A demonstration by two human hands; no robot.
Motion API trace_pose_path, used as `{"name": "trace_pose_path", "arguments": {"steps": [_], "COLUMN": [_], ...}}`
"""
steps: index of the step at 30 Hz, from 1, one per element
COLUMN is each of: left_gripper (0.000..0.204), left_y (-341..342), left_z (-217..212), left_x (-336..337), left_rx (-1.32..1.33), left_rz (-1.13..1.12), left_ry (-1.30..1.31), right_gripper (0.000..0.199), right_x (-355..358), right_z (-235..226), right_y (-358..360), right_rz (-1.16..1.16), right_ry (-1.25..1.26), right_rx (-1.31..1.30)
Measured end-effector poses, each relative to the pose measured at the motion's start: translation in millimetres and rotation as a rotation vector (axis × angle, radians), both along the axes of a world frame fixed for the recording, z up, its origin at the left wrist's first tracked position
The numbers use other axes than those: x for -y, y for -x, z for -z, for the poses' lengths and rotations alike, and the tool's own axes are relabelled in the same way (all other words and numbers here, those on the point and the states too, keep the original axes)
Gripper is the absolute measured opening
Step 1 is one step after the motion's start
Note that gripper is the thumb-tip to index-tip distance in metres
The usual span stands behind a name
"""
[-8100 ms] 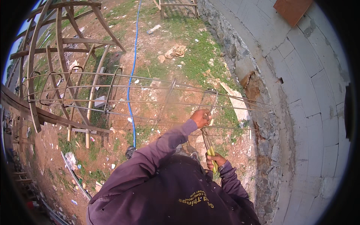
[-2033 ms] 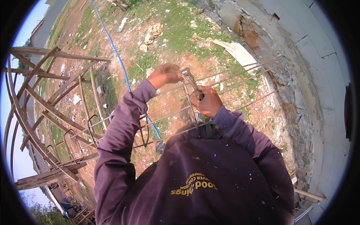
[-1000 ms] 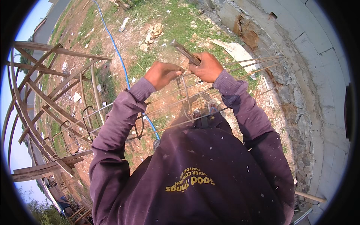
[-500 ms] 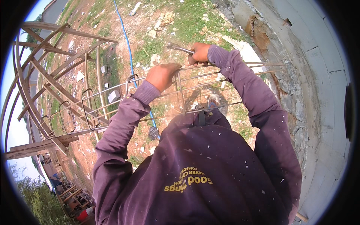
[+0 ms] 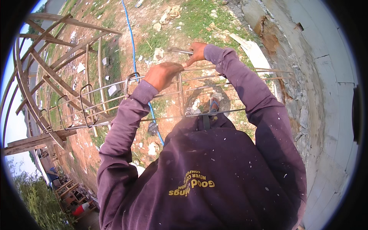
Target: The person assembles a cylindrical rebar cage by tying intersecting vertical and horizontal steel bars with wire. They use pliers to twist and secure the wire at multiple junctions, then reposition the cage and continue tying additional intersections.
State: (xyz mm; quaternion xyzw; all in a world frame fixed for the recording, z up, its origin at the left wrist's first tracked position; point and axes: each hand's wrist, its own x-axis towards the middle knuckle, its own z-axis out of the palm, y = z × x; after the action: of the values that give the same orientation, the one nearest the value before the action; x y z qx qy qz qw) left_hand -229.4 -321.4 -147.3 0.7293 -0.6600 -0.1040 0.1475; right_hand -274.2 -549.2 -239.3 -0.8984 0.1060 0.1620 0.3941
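A long, narrow rebar cage [image 5: 180, 92] of thin steel bars and rectangular stirrups stretches across in front of my body. My left hand [image 5: 163, 74] is closed over its far top bar, beside a stirrup [image 5: 181, 90]. Just to the right and slightly farther off, my right hand [image 5: 197, 51] grips a metal hand tool with two arms, which looks like pincers [image 5: 180, 50]. The tool points left and is smeared by motion. My right fingertips come close to my left ones at the bar; whether they touch is unclear. Darker stirrups [image 5: 85, 105] stand along the cage's left part.
Crossed wooden poles [image 5: 57, 73] rise at the left, near a wooden beam [image 5: 42, 141]. A blue hose [image 5: 132, 42] runs over grassy, littered ground behind the cage. A rough stone and concrete wall [image 5: 303, 96] borders the right. My sandalled foot [image 5: 214, 103] shows below the cage.
My right hand has shifted left and a little farther away, nearer to my left hand, with the tool turning in it. My left hand stays on the bar. The whole view has tilted slightly.
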Motion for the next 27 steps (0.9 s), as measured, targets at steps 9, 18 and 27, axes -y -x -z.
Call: {"name": "trace_pose_path", "arguments": {"steps": [9, 18, 27], "left_gripper": [0.026, 0.027, 0.023], "left_y": [-18.4, -26.6, -23.1], "left_z": [6.1, -13.3, -8.5], "left_x": [9.4, 17.1, 15.4], "left_rx": [-0.138, -0.113, -0.107], "left_rz": [0.058, 0.074, 0.085], "left_ry": [-0.002, 0.131, 0.144], "right_gripper": [0.037, 0.029, 0.028], "right_x": [13.3, -117.6, -98.6], "right_z": [-118.2, -55.2, -53.7], "right_y": [156.7, 165.3, 163.7], "right_rz": [0.284, 0.420, 0.398], "right_ry": [0.084, 0.105, 0.123], "right_rx": [0.659, 0.241, 0.728]}}
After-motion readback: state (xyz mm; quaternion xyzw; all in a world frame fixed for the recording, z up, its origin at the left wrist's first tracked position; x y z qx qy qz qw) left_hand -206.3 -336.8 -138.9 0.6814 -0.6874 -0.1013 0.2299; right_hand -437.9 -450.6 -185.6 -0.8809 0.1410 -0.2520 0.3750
